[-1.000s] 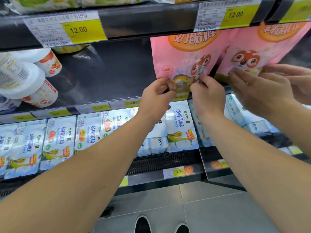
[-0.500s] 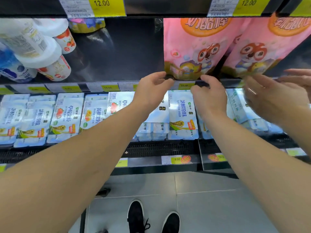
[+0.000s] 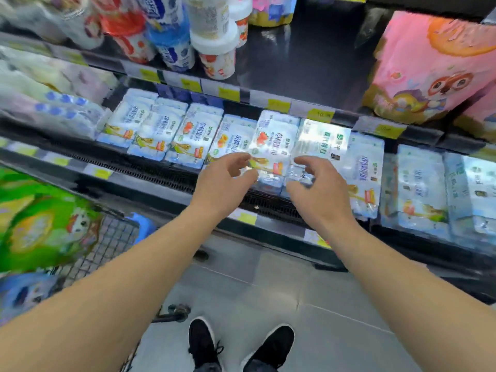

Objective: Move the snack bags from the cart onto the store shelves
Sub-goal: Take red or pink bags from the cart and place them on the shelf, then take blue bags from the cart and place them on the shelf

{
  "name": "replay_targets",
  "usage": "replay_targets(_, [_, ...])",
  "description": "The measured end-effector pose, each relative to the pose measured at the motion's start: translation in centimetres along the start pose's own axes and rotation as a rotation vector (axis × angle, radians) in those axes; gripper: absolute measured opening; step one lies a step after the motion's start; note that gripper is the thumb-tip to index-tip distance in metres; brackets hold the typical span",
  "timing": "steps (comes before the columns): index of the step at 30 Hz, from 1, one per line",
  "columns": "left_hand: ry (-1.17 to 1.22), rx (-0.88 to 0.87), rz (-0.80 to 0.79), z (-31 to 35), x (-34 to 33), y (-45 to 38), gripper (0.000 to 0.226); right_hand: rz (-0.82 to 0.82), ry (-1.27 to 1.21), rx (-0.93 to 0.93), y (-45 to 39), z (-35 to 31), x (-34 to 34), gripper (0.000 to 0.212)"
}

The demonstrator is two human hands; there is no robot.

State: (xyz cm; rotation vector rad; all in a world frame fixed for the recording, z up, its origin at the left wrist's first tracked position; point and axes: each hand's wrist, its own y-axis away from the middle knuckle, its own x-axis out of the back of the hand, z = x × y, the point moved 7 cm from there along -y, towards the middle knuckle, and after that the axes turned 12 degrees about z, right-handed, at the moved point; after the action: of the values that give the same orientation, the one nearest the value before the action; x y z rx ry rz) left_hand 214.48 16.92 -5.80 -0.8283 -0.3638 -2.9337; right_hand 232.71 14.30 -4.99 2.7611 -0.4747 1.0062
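Grey floor tiles below stocked store shelves.

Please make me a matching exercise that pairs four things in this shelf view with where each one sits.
Things:
1. pink snack bag
2. green snack bag
3. yogurt cups
4. black shoes

Places:
A. in the wire cart, far left
B. on the floor, bottom centre
C. standing on the upper shelf, right
D. on the upper shelf, left of centre

Pairs: 1-C, 2-A, 3-D, 4-B
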Motion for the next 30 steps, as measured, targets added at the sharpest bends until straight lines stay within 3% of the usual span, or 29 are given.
replay_targets(10, [-0.089,0.121,0.319,-13.0,21.5,6.0,0.032,-0.320,0.006,0.444,11.0,-16.0,-14.6,0.042])
replay_targets(19, [-0.122,0.344,0.477,-25.2,35.1,12.3,0.036,-0.573,0.076,0.619,21.8,-23.5,-27.6,0.039])
replay_targets(24, [-0.274,0.474,0.470,-32.0,40.8,15.3,0.038,-0.679,0.151,0.684,26.8,-25.6,-34.1,0.039])
replay_targets(30, [-0.526,0.509,0.285,-37.1,41.9,15.3,0.040,-0.745,0.240,0.698,30.1,-25.7,-39.9,0.043])
